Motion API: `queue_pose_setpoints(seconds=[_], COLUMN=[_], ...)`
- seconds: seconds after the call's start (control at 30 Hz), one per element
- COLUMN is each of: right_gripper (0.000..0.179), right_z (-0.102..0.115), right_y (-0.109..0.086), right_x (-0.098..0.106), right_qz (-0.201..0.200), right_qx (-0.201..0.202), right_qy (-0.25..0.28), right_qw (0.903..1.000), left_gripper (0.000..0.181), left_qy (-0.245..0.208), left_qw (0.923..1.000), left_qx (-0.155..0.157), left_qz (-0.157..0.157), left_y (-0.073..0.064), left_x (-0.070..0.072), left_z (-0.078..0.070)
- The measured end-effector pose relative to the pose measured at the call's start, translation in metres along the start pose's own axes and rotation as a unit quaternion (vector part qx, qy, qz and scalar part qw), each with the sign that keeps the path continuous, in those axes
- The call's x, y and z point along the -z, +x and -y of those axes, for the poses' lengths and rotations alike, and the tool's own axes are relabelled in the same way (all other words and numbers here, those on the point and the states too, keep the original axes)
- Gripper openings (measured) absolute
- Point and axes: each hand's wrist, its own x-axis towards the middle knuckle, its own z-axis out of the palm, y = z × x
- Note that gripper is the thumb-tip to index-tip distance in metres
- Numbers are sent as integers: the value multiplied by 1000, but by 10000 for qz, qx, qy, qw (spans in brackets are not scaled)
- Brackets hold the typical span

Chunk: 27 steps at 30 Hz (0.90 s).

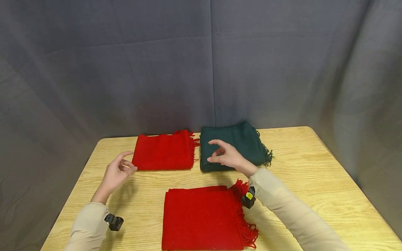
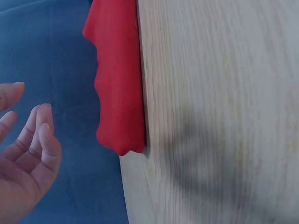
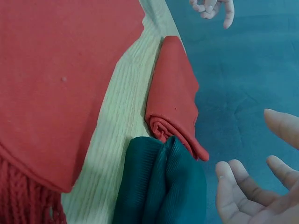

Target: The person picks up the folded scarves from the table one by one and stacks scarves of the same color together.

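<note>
Three folded, fringed scarves lie on the table. My left hand [image 1: 115, 174] hovers beside the left edge of the far red scarf [image 1: 163, 152]; its fingers are loosely bent with nothing between them. In the left wrist view, a gap shows between that hand [image 2: 30, 161] and the red scarf [image 2: 119, 79]. My right hand [image 1: 228, 155] hangs over the dark green scarf [image 1: 220, 134], thumb and fingers apart and holding nothing. The right wrist view shows this hand [image 3: 261, 191] off the green scarf [image 3: 161, 186]. Nearer me lies another red scarf [image 1: 201, 219], its fringe to the right.
The light wooden table [image 1: 314, 174] has rounded far corners. Behind it hangs a grey curtain [image 1: 176, 69], which also runs along both sides. A small black camera [image 1: 114, 222] is on the left sleeve, and another camera [image 1: 248, 197] on the right one.
</note>
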Motion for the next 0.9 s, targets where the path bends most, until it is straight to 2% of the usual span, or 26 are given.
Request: queue_pose_setpoints(seconds=[0.2, 0.4, 0.7, 0.9], right_gripper=[57, 58, 58, 60], right_z=[4, 2, 1, 1], right_y=[11, 23, 40, 49], right_x=[-3, -5, -10, -14], right_qz=[-96, -143, -167, -123], right_qx=[-171, -282, -496, -614], right_qy=[-209, -245, -77, 14], right_qw=[9996, 9992, 9986, 9980], left_gripper=[50, 51, 54, 56], left_qy=[99, 159, 338, 239], left_qw=[9999, 9998, 9992, 9991], left_qx=[-7, 62, 155, 298], left_qz=[-32, 77, 116, 158], left_y=[8, 18, 32, 40], left_x=[5, 8, 11, 14], left_z=[3, 7, 12, 13])
